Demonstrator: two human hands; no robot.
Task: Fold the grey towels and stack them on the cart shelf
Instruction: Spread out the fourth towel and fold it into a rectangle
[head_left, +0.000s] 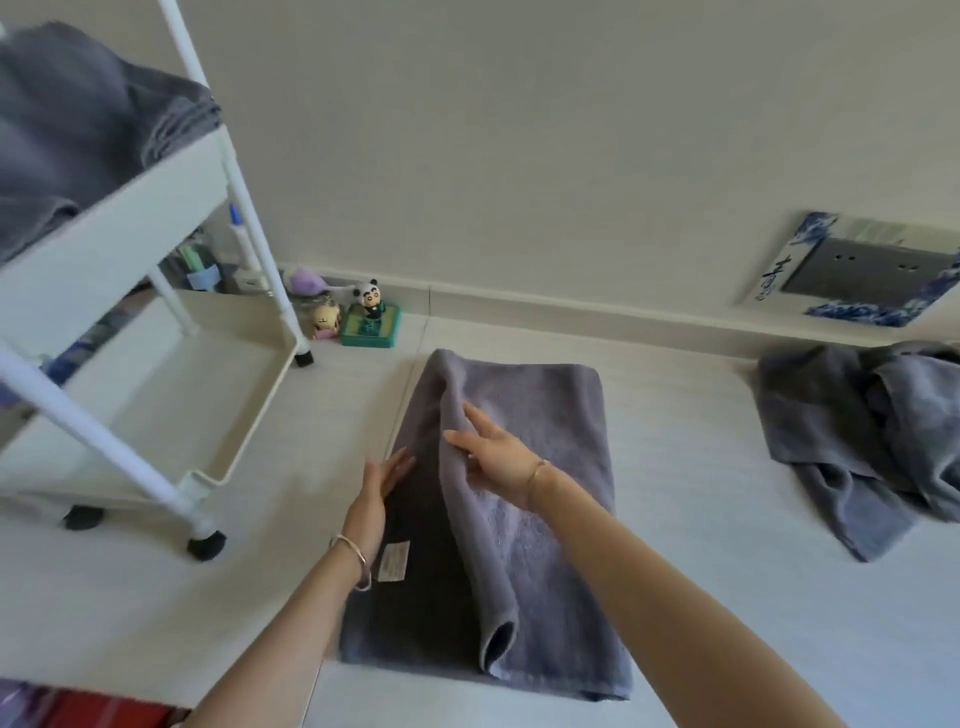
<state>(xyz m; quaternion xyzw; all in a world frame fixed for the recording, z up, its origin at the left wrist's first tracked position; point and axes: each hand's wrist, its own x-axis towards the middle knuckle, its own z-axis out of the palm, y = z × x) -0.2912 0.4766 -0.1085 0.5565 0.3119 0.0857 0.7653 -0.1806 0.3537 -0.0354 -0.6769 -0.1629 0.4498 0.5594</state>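
A grey towel (545, 426) lies lengthwise on the pale floor in the middle, its left part raised into a lengthwise fold. My right hand (493, 452) holds that raised fold near its middle, fingers over it and thumb beneath. My left hand (376, 493) lies flat with straight fingers on the towel's darker left edge, above a white label (393, 560). A crumpled grey towel (872, 436) lies on the floor at the right. Folded grey towels (78, 130) sit on the top shelf of the white cart (156, 208) at the left.
The cart's lower tray (176, 410) stands on black castors (207, 545) just left of the towel. Small toys, a panda figure (371, 304) on a green box, sit by the wall. A framed wall socket (862, 270) is at the right. Something red (104, 714) shows bottom left.
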